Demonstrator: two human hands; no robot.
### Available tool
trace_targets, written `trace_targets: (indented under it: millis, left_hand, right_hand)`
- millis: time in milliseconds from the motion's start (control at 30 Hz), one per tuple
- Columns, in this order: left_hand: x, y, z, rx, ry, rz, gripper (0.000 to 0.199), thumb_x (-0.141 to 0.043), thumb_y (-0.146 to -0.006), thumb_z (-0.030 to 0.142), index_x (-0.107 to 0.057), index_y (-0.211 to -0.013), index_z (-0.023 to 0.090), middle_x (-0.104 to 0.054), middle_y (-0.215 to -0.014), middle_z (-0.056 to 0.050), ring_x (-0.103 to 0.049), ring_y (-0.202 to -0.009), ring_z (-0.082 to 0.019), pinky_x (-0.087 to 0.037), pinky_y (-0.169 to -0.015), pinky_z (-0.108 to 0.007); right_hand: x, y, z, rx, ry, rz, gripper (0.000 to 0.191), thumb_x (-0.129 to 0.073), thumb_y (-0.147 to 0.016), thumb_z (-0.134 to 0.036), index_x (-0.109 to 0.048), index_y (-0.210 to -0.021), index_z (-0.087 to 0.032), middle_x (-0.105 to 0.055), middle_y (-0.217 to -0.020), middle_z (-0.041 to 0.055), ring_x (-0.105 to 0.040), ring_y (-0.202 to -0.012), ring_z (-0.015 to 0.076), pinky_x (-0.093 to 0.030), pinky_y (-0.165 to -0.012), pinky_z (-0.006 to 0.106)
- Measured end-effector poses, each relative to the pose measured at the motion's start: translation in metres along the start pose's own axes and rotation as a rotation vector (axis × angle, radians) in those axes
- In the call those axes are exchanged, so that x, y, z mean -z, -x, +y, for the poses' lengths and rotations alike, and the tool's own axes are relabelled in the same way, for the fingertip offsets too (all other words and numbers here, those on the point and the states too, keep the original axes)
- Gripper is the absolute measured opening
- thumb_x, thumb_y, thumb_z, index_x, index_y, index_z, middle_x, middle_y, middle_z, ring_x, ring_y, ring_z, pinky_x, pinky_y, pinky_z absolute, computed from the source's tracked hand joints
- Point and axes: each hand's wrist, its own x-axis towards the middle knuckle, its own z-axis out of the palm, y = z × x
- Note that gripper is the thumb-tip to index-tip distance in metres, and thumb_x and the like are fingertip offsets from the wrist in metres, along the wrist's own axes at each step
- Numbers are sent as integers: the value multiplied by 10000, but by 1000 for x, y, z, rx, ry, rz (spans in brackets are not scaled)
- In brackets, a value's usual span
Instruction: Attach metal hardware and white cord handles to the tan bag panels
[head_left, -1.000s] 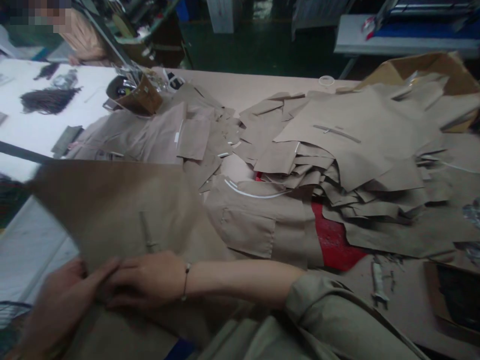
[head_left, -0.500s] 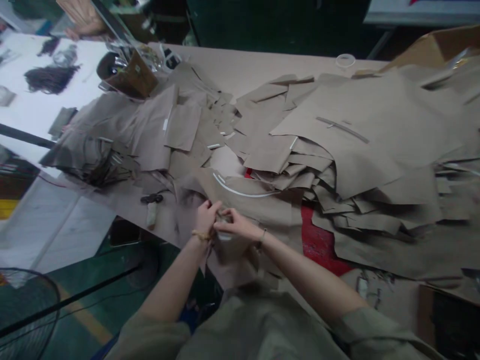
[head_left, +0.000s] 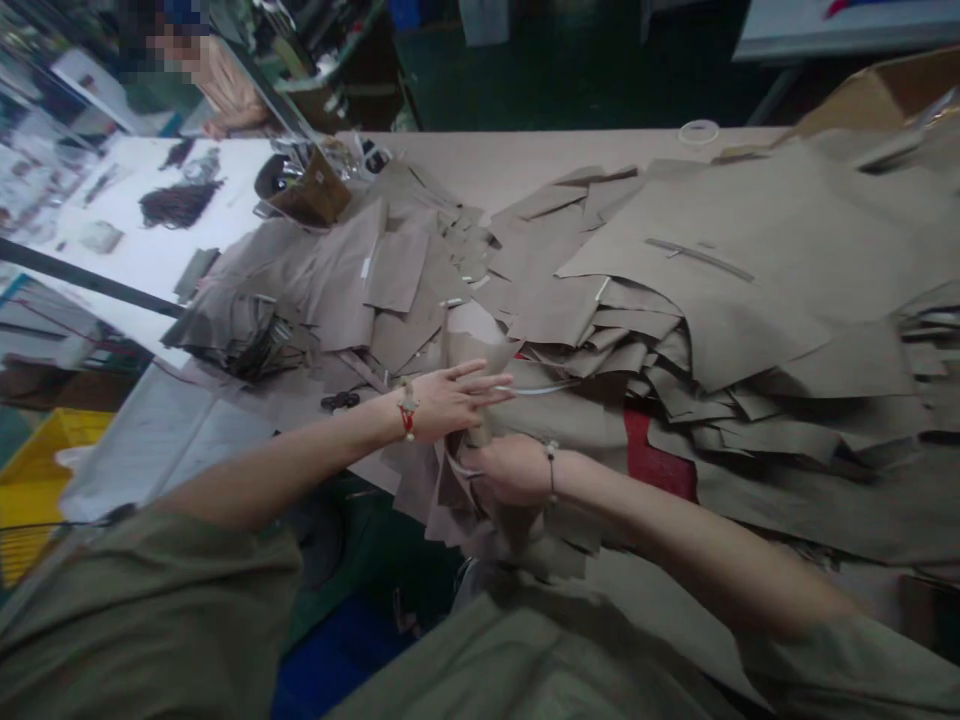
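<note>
My left hand (head_left: 459,400) is open, its fingers spread over the brown fabric at the table's front edge. Just below and to the right of it, my right hand (head_left: 510,468) is closed on a bunched fabric piece (head_left: 459,492), whose layers hang over the edge. A white curved strip (head_left: 544,389) lies on the fabric beside my left fingertips. Large overlapping brown fabric pieces (head_left: 735,240) cover the table to the right, with a dark narrow strip on top.
A brown box of tools (head_left: 319,190) stands at the back left. Beyond it, a person (head_left: 229,90) is at a white table (head_left: 247,165). A yellow crate (head_left: 56,450) is at the left, and a cardboard box (head_left: 877,95) at the back right.
My left hand has let go of the bunched fabric and spread its fingers over it. My right hand has moved slightly right and down. The view has shifted, showing more of the left side.
</note>
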Motion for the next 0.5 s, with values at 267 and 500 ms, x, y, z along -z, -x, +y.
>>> trace_targets:
  millis: [267,500]
  left_hand:
    - [69,133,11,203,225,-529,320,-746,-727,248,-738,-1047,252,-734,-859,-32,-674,-771,-214,-511,-787,-301]
    - [0,51,-104,135,366,-554,454,-836,-694,400,-717,-1082,196,-732,-1018,-38,-659,-879,-211,-484,-768,-264]
  right_hand:
    - [70,27,-57,92,-424,-304,291,-617,-894,-382,-661,-974,-106,-656,-856,58,-560,-713,120,-416,-658,216]
    - [61,-36,73,-256,-403,-335,470,-626,-880,-503,-669,-1080,-80,-684,-989,102,-623,-841,189,-490,-773,273]
